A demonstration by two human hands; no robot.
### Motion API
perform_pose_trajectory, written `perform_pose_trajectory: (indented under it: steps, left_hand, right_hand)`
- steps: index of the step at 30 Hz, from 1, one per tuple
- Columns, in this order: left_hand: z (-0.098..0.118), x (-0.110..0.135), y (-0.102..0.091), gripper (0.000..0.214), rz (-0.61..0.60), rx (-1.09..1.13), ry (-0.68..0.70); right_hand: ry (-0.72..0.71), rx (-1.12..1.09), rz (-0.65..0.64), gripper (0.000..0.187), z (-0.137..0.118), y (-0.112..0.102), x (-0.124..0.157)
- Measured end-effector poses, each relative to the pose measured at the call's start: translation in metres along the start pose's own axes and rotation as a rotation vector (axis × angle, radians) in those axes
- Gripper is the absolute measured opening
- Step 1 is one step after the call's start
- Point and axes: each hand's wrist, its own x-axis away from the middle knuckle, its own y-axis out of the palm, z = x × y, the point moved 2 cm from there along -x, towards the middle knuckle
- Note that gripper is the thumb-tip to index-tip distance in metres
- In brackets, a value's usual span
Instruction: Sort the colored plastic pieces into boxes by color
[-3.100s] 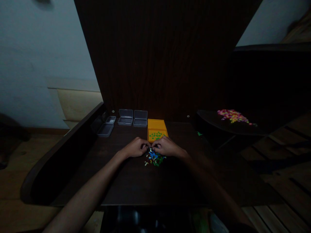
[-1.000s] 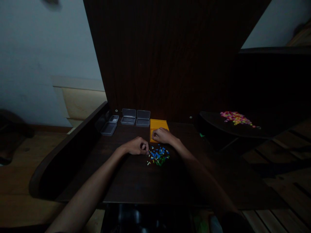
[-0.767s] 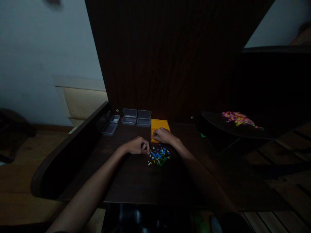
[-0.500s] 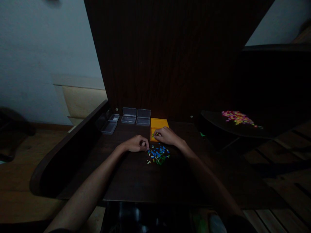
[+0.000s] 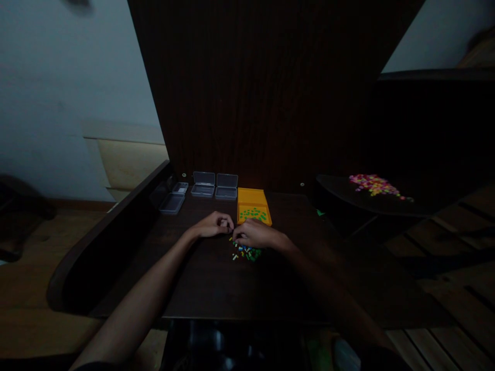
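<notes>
A small heap of coloured beads, blue, green and yellow, lies on the dark table. Just behind it an open orange box holds several green beads. My left hand rests curled at the heap's left edge, fingers pressed together. My right hand lies over the top of the heap, fingers bent down onto the beads. What either hand pinches is too small to make out in the dim light.
Three clear plastic boxes stand open at the back left of the table. A second pile of pink and yellow beads lies on a dark shelf to the right. A tall dark wooden panel rises behind the table.
My right hand has come back from the orange box to the bead heap, leaving the green beads in the box uncovered. My left hand stayed by the heap.
</notes>
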Motion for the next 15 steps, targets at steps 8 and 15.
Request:
perform_pose_trajectory:
  steps: [8, 15]
  left_hand:
    - [-0.0007, -0.0007, 0.0, 0.019, 0.002, 0.018, 0.009]
    - [-0.004, -0.0013, -0.0009, 0.02, 0.002, 0.038, 0.011]
  right_hand:
    - [0.017, 0.087, -0.058, 0.02, -0.0082, -0.0047, -0.0057]
    - [0.007, 0.165, -0.103, 0.021, -0.0098, -0.0033, -0.0104]
